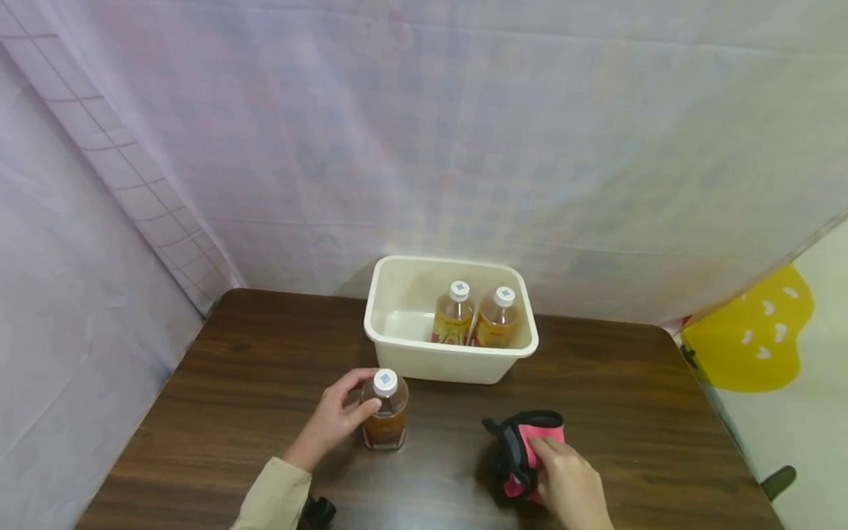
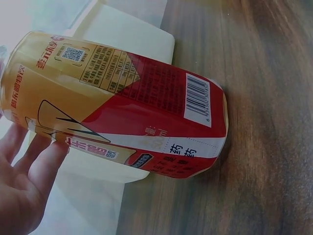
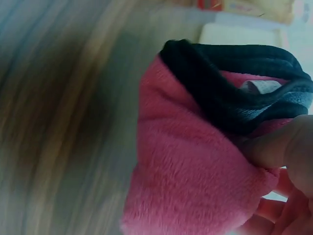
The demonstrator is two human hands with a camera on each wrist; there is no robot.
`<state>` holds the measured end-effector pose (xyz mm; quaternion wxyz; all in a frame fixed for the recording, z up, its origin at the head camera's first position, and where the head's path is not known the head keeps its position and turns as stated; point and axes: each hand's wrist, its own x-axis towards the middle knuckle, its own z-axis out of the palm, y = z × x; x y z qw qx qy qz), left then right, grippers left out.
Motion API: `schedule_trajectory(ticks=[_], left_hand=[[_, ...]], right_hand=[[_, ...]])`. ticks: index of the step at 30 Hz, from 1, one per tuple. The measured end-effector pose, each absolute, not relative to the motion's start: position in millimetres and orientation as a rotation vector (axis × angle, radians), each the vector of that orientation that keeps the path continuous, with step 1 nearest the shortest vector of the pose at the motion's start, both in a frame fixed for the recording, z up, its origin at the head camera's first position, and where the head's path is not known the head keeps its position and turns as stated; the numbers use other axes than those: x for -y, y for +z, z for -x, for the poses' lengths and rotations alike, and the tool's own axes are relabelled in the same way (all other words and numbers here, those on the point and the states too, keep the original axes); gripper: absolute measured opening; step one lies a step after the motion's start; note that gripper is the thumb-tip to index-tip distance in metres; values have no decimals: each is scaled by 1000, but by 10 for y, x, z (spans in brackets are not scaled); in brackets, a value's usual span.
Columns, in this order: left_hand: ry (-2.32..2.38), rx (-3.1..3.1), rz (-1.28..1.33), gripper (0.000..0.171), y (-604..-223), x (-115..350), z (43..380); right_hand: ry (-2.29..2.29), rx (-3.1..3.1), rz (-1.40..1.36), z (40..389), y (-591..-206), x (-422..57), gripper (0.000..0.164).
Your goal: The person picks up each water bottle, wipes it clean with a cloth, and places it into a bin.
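My left hand point(image 1: 338, 416) holds a drink bottle point(image 1: 386, 423) with a white cap by its upper part, thumb in front and fingers behind. In the left wrist view the yellow and red label of this bottle point(image 2: 142, 103) shows, with a barcode near the base. The bottle is roughly upright in front of the tub; whether its base touches the table cannot be told. On the right, my right hand point(image 1: 573, 478) pinches a bunched pink cloth point(image 3: 190, 161) with black edging. A grey side and a small white tag show within its folds.
A white plastic tub point(image 1: 437, 361) stands at the back of the brown wooden table point(image 1: 278, 346). Two similar bottles, a left one point(image 1: 453, 320) and a right one point(image 1: 497, 324), stand in its right half. Pale curtains point(image 1: 430, 147) hang behind the table.
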<state>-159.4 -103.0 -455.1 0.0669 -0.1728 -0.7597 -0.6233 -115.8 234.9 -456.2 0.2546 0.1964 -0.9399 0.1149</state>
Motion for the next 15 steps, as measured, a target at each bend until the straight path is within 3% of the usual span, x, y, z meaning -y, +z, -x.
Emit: schedule_trajectory(ticks=[15], left_hand=[[-1884,2287,523,34,-4546,1018,1589]], right_hand=[[182,2904,-417,1196,-4713,-2655,30]])
